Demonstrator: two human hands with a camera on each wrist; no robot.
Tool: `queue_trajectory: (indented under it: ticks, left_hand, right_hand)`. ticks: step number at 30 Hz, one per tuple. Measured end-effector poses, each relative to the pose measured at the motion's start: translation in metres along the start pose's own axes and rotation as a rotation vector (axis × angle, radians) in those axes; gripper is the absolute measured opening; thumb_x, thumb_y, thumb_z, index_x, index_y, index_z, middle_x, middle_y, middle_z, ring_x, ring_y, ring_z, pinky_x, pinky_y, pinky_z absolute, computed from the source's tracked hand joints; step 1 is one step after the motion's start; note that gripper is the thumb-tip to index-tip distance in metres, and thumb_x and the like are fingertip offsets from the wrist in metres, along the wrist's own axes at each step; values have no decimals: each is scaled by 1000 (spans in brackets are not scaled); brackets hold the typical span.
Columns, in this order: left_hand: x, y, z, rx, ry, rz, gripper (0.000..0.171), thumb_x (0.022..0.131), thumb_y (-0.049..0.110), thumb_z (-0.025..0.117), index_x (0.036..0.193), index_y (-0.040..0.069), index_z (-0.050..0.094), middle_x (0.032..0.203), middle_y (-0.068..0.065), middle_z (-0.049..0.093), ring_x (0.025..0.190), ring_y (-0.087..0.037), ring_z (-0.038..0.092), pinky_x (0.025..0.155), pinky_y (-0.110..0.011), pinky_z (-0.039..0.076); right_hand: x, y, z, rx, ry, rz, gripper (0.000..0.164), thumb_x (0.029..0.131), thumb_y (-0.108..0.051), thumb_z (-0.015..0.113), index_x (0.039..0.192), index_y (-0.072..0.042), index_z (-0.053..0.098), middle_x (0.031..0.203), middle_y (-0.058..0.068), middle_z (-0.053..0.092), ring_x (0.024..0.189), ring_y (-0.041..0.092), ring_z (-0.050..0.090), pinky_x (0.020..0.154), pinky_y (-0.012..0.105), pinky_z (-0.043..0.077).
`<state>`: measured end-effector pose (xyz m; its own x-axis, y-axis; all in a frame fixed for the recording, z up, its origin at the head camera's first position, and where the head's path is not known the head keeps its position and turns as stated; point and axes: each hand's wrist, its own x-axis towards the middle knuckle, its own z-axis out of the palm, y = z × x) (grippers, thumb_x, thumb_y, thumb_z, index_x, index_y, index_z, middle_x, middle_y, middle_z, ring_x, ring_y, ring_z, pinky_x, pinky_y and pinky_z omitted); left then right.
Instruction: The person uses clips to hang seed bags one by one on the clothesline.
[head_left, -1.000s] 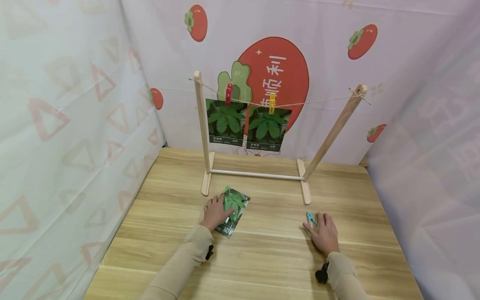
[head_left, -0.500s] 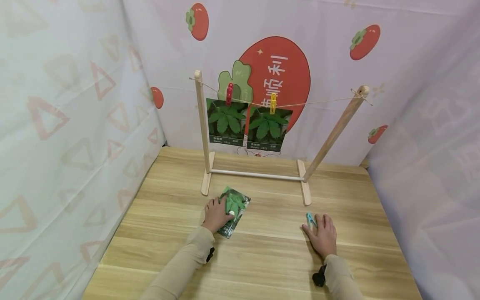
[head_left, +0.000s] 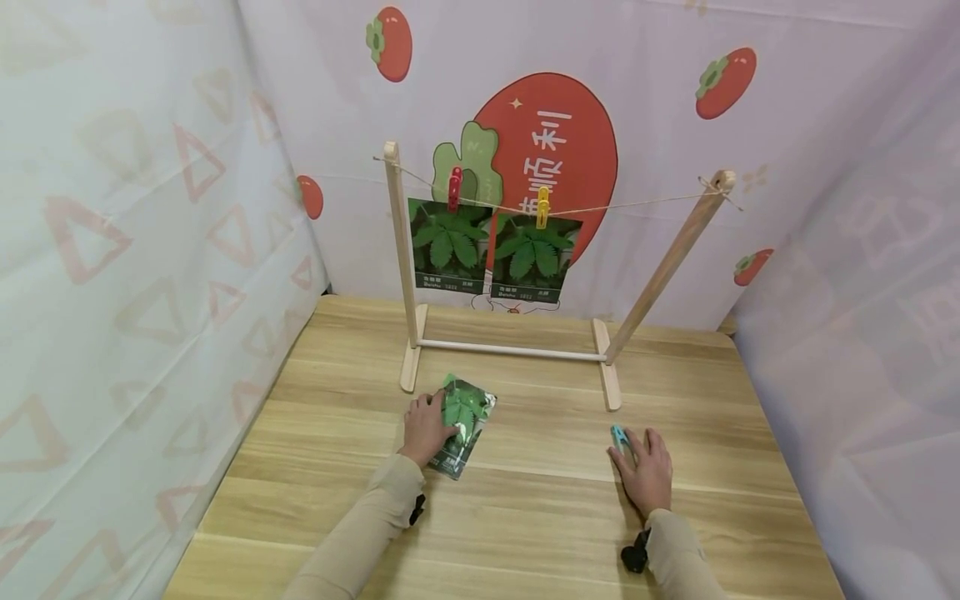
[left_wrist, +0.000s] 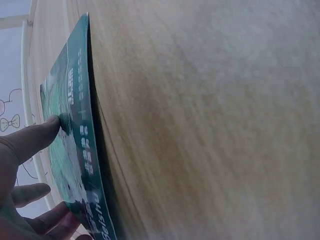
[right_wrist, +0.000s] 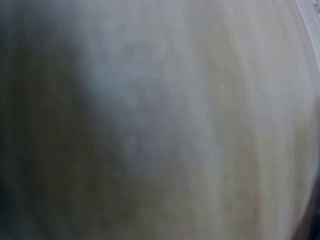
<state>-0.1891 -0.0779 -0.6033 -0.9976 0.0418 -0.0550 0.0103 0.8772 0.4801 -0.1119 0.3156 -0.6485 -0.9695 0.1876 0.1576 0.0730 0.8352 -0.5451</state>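
Observation:
A green seed packet [head_left: 468, 412] with a leaf picture lies on the table in front of the stand. My left hand [head_left: 425, 429] grips its left side, thumb over the printed face and fingers at the edge. In the left wrist view the thumb [left_wrist: 37, 137] presses the glossy packet [left_wrist: 75, 125], whose near edge shows a dark gap above the wood. My right hand [head_left: 643, 475] lies low over the table, fingers extended, thumb and forefinger on either side of a blue clothespin [head_left: 618, 437]. The right wrist view shows mostly blurred wood.
A wooden stand [head_left: 663, 271] with a string [head_left: 637, 202] rises behind the hands. Two similar packets, the left one [head_left: 450, 246] and the right one [head_left: 532, 254], hang from it by a red clothespin [head_left: 454, 189] and a yellow clothespin [head_left: 542, 208]. Printed cloth [head_left: 337, 108] encloses the table.
My left thumb has drawn back toward the packet's left side. My right hand has shifted slightly around the blue clothespin. Packet and clothespin stay in place; the view sways a little.

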Motion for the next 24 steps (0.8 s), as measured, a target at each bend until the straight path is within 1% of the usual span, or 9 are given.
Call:
queue_trajectory:
  ticks: [2, 6, 8, 13, 16, 20, 22, 24]
  left_hand:
    - [0, -2, -1, -15, 19, 5, 74, 76, 28, 84, 138, 5, 51, 122, -23, 55, 111, -37, 52, 90, -50, 46]
    - [1, -5, -3, -79, 55, 14, 71, 75, 22, 85, 135, 2, 53, 116, -23, 56, 103, -34, 54, 83, -46, 50]
    - [2, -8, -3, -117, 65, 6, 69, 75, 17, 84, 134, 1, 54, 113, -22, 56, 99, -33, 54, 80, -45, 50]
    - [5, -15, -1, -191, 78, -29, 58, 77, 11, 80, 128, -4, 57, 111, -22, 63, 97, -33, 60, 82, -45, 51]
    - [6, -17, -3, -245, 67, -58, 46, 80, 10, 78, 120, -5, 61, 103, -19, 66, 91, -31, 63, 78, -44, 52]
    - [6, -18, -9, -346, 23, -108, 35, 83, 9, 76, 113, -5, 65, 91, -15, 64, 79, -25, 58, 69, -38, 48]
    - [7, -19, -11, -390, 4, -136, 34, 83, 9, 75, 113, -5, 66, 92, -14, 65, 80, -23, 59, 70, -36, 49]
    - [8, -20, -13, -459, -25, -180, 33, 84, 9, 74, 113, -5, 65, 95, -16, 68, 83, -23, 63, 71, -35, 52]
  right_hand:
    - [0, 2, 1, 9, 17, 3, 53, 90, -34, 69, 132, -3, 57, 143, 33, 36, 133, 53, 31, 107, 67, 23]
    - [0, 3, 1, 17, 23, 3, 54, 89, -34, 70, 131, -2, 57, 144, 32, 36, 134, 53, 31, 108, 67, 23]
    - [0, 3, 1, 18, 26, 7, 53, 89, -33, 71, 130, -2, 58, 144, 32, 37, 134, 52, 31, 108, 67, 23]
    - [-2, 1, 0, 41, 56, 35, 48, 86, -28, 74, 123, 0, 64, 141, 30, 42, 133, 51, 35, 109, 65, 26]
    - [-2, 0, -1, 60, 56, 54, 50, 85, -27, 75, 123, 3, 64, 141, 30, 44, 133, 49, 36, 109, 63, 27]
    - [-1, -1, -2, 92, 51, 103, 58, 85, -29, 76, 127, 6, 59, 142, 29, 43, 134, 47, 36, 111, 61, 28]
    - [0, -1, -2, 106, 56, 126, 58, 85, -28, 76, 127, 7, 58, 143, 28, 43, 134, 46, 37, 111, 60, 28]
    - [0, -1, -1, 113, 65, 133, 54, 85, -26, 77, 124, 7, 60, 143, 28, 43, 134, 46, 37, 111, 60, 29]
